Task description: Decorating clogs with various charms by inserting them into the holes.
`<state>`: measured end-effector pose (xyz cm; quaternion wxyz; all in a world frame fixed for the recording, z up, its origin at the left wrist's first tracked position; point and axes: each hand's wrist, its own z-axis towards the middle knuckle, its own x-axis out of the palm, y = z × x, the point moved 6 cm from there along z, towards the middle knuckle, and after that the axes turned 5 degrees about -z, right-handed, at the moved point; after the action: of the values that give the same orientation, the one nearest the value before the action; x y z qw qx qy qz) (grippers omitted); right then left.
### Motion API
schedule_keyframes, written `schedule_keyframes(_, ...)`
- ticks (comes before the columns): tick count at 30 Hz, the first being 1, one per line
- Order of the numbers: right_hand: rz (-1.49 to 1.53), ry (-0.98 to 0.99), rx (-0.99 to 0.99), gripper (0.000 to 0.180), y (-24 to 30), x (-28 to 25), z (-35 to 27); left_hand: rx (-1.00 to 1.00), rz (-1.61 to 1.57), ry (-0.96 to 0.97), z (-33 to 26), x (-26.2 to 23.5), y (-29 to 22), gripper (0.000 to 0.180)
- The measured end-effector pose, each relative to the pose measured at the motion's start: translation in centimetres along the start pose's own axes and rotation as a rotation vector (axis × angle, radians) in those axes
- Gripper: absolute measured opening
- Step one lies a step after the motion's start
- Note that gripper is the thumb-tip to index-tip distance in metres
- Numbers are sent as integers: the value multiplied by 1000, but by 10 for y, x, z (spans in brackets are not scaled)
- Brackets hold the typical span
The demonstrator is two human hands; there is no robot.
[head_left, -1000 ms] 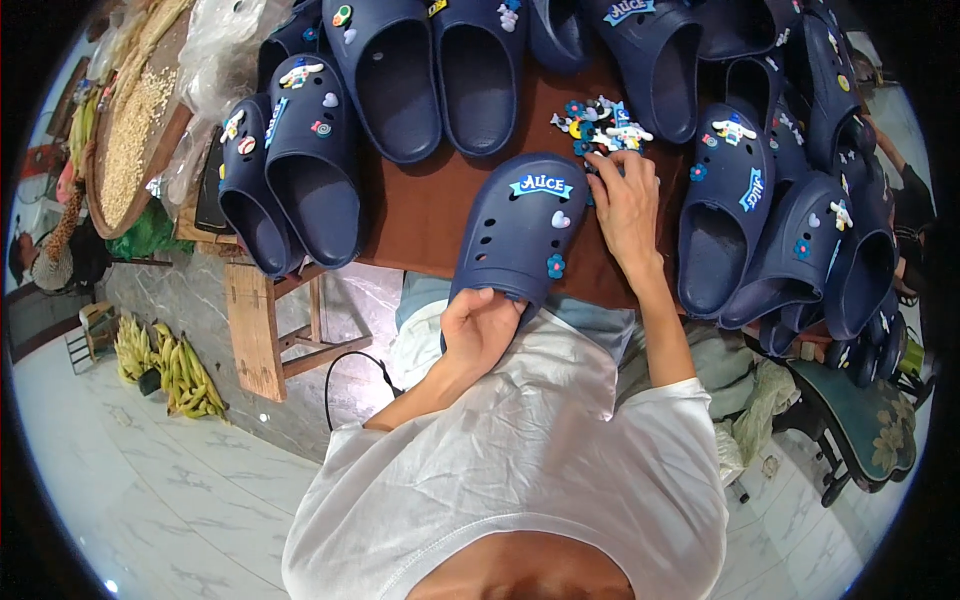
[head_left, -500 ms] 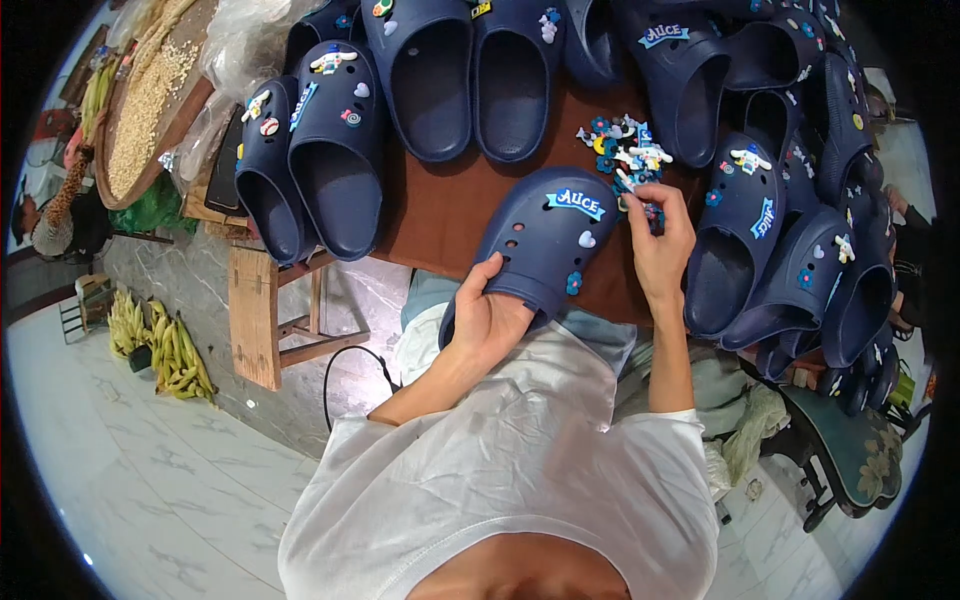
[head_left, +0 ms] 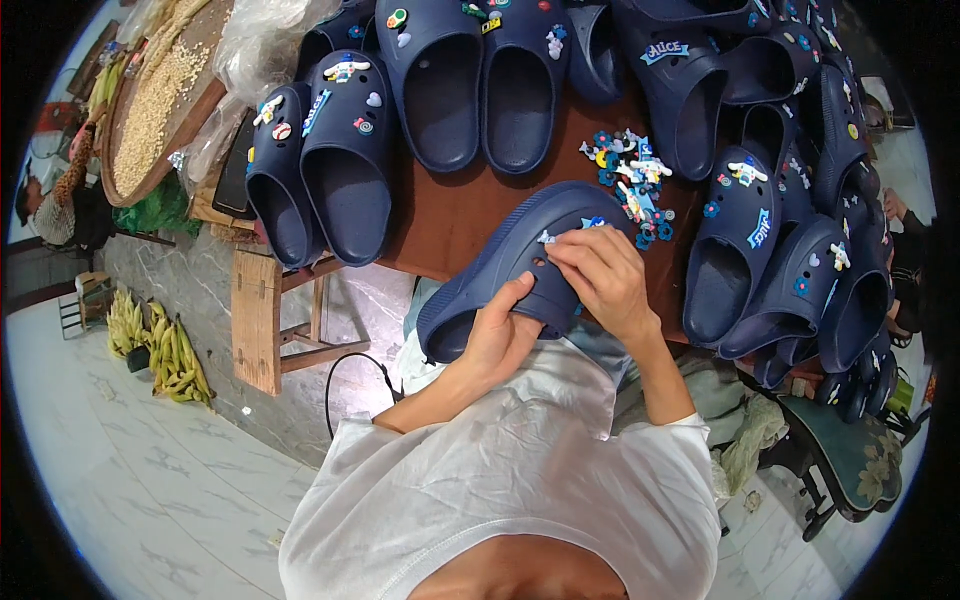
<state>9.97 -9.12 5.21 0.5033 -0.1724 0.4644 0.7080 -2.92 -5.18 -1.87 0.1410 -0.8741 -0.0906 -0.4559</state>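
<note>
My left hand (head_left: 503,338) grips a navy clog (head_left: 478,272) in front of me, thumb on its upper and fingers inside the opening. The clog lies tilted, its toe pointing up and to the right. With pinched fingers, my right hand (head_left: 608,278) holds a small white shoe charm (head_left: 547,238) against a hole in the upper. Those fingers partly cover the blue lettered charm (head_left: 592,222) on the toe. Just beyond the clog lies a loose pile of charms (head_left: 640,185), with flowers and white figures among them.
Several navy clogs with charms (head_left: 345,200) stand on the brown tabletop (head_left: 425,225) at the left and back, and more clogs (head_left: 720,270) are heaped at the right. Left are a wooden stool (head_left: 257,320), a tray of grains (head_left: 160,120) and corn cobs (head_left: 175,350) on the floor.
My right hand has moved left from the charm pile onto the clog's upper, bringing a white charm. The clog has turned in my left hand, showing more of its side.
</note>
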Motion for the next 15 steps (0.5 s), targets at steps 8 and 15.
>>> schedule_keyframes(8, 48, -18, 5, 21, 1, -10, 0, 67, 127, -23, -2, -4, 4, 42)
schedule_keyframes(15, 40, -18, 56, 20, 8, -17, -6, 95, 93, -54, -7, 1, 10, 36)
